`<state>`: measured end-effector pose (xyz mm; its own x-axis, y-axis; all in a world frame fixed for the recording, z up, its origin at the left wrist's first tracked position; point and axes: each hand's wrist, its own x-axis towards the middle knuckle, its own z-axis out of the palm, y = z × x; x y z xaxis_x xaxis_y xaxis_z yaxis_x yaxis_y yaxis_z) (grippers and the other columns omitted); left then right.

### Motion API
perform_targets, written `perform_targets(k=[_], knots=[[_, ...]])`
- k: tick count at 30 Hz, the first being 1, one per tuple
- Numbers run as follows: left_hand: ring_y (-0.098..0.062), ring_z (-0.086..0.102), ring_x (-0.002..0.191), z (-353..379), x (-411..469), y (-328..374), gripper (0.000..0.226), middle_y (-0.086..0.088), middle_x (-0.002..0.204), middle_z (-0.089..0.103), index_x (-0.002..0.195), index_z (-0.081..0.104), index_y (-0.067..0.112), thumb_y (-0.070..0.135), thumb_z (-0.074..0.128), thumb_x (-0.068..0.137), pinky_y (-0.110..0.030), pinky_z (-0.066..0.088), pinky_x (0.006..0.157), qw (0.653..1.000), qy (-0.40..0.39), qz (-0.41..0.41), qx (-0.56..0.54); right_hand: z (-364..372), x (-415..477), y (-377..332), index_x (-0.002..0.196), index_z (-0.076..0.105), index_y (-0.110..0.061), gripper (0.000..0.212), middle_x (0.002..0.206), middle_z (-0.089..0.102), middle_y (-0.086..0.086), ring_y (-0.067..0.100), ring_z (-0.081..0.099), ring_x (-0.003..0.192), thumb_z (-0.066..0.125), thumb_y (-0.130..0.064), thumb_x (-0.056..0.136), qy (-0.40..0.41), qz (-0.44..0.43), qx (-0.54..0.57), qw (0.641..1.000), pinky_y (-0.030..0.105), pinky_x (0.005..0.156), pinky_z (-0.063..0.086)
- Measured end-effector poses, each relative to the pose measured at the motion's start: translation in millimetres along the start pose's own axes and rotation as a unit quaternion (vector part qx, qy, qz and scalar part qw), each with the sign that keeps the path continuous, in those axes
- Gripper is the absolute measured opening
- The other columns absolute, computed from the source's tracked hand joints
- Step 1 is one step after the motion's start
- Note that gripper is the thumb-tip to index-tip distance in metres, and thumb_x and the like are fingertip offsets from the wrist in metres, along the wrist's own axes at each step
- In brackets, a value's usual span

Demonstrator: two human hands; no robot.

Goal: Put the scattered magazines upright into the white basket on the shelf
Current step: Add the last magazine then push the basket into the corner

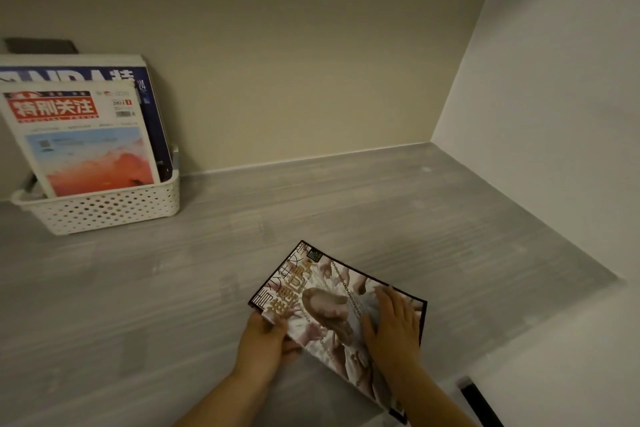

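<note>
A magazine with a pale figure and a black border (332,305) lies near the front of the grey shelf, turned at an angle. My left hand (265,340) grips its near left corner, thumb on the cover. My right hand (393,326) rests flat on the cover's right side, fingers spread. At the back left stands the white perforated basket (110,210). Upright inside it lean a magazine with a red title block (86,142) in front and a dark blue magazine (145,87) behind.
The grey wood-grain shelf board (346,204) runs back to a beige rear wall. A white side panel (554,114) closes the right side. A black strip (479,402) shows at the lower right edge.
</note>
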<state>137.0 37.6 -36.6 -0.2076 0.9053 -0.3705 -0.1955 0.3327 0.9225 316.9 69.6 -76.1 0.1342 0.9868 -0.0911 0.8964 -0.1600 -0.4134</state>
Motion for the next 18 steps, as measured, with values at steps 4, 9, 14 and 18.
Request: perform_targets(k=[4,9,14,18], knots=[[-0.012,0.064,0.067,-3,-4,25,0.029,0.005,0.083,0.065,0.085,0.051,0.024,-0.002,0.04,0.09,-0.015,0.051,0.043,0.995,-0.047,0.083,0.01,-22,16,-21,0.139,0.025,-0.012,0.06,0.146,0.032,0.014,0.029,0.031,0.134,0.051,-0.028,0.088,0.024,0.043,0.156,0.986,0.042,0.114,0.025],[-0.011,0.06,0.055,-42,2,68,0.022,-0.005,0.075,0.055,0.075,0.041,0.016,0.0,0.039,0.09,-0.02,0.051,0.045,0.977,-0.056,0.192,0.077,-71,33,-58,0.128,0.043,-0.004,0.043,0.104,0.061,0.007,0.019,0.058,0.092,0.054,-0.005,0.086,-0.115,0.035,0.37,0.921,0.019,0.078,0.047],[-0.001,0.066,0.053,-91,12,114,0.026,0.002,0.081,0.061,0.078,0.045,0.023,0.002,0.036,0.091,-0.015,0.051,0.045,0.957,-0.043,0.272,0.087,-89,36,-111,0.087,0.069,-0.015,0.017,0.088,0.068,-0.002,0.011,0.059,0.083,0.055,-0.006,0.085,-0.184,-0.033,0.315,0.931,0.032,0.082,0.045],[-0.002,0.067,0.054,-139,25,146,0.028,0.003,0.082,0.063,0.078,0.05,0.027,0.002,0.041,0.09,-0.012,0.05,0.046,0.944,0.0,0.317,0.087,-79,35,-171,0.068,0.072,-0.024,0.028,0.077,0.069,-0.006,-0.004,0.063,0.064,0.06,-0.002,0.081,-0.166,-0.072,0.312,0.933,0.008,0.053,0.047]])
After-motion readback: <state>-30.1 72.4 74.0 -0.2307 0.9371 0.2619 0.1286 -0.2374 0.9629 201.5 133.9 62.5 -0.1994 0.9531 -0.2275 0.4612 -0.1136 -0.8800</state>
